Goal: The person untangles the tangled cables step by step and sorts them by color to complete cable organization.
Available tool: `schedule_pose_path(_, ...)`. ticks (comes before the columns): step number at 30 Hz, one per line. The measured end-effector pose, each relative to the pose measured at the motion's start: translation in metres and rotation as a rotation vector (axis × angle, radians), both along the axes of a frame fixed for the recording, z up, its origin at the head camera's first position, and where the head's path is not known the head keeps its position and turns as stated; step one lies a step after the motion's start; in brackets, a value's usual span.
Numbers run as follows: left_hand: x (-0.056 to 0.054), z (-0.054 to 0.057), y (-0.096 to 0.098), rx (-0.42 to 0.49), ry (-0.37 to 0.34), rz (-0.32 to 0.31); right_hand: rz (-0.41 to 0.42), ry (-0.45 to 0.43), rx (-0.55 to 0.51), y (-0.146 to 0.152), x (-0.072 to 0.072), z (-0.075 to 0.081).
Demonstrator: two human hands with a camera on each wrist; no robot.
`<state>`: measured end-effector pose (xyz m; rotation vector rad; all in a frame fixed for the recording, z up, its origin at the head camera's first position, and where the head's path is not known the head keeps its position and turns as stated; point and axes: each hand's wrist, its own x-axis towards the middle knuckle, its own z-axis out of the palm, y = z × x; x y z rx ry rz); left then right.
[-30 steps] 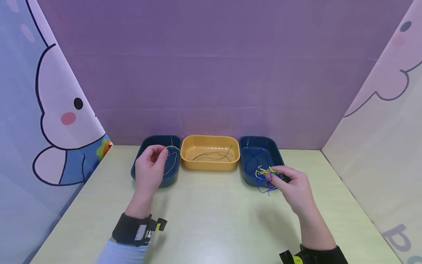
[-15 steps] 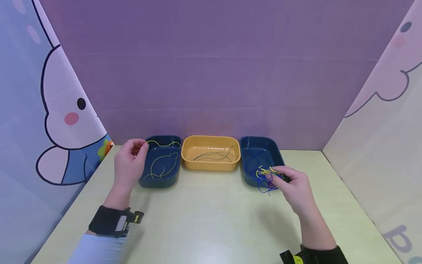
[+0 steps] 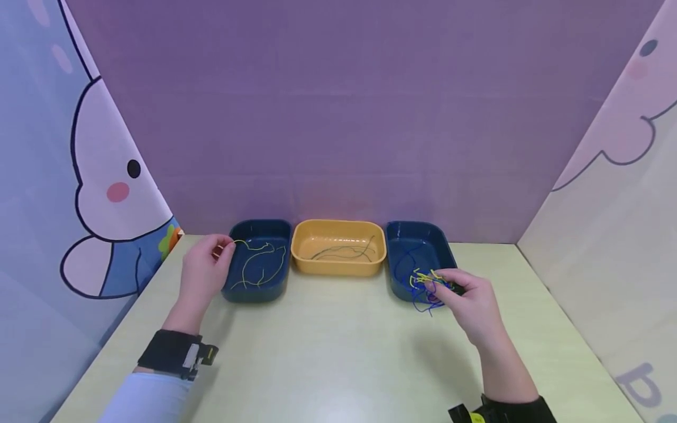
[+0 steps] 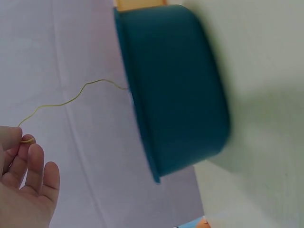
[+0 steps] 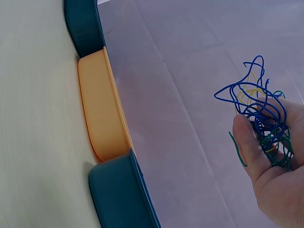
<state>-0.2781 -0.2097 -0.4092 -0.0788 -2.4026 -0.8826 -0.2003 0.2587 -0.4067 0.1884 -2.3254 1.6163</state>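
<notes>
My left hand (image 3: 203,265) pinches one end of a thin yellow wire (image 4: 71,99) at the left rim of the left blue tray (image 3: 236,281). The wire's other end dips into that tray, where another yellow wire (image 3: 262,282) lies loosely curved. Over the front of the right blue tray (image 3: 423,235), my right hand (image 3: 473,302) holds a tangled bundle of wires (image 5: 260,107) between thumb and fingers. Blue, green and yellow strands show in it, with blue loops sticking out past the fingertips.
Between the two blue trays stands a yellow tray (image 3: 338,268) with several thin, dull green wires (image 3: 344,251) in it. Some blue wire (image 3: 404,261) shows inside the right blue tray. A purple backdrop (image 3: 338,117) rises directly behind the trays on the pale table (image 3: 328,352).
My left hand has moved left from over the left tray to its rim, drawing the yellow wire out straighter, then lowered slightly. The right hand has stayed in place with its bundle.
</notes>
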Motion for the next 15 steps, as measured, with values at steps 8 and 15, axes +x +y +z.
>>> schedule_pose_path(8, -0.006, -0.018, -0.006, -0.091, -0.038, -0.038, 0.026, -0.017, -0.048, -0.001, 0.001, -0.002)
schedule_pose_path(15, -0.009, -0.027, -0.008, -0.169, -0.139, -0.035, 0.029, -0.014, -0.032, -0.001, 0.0, -0.002)
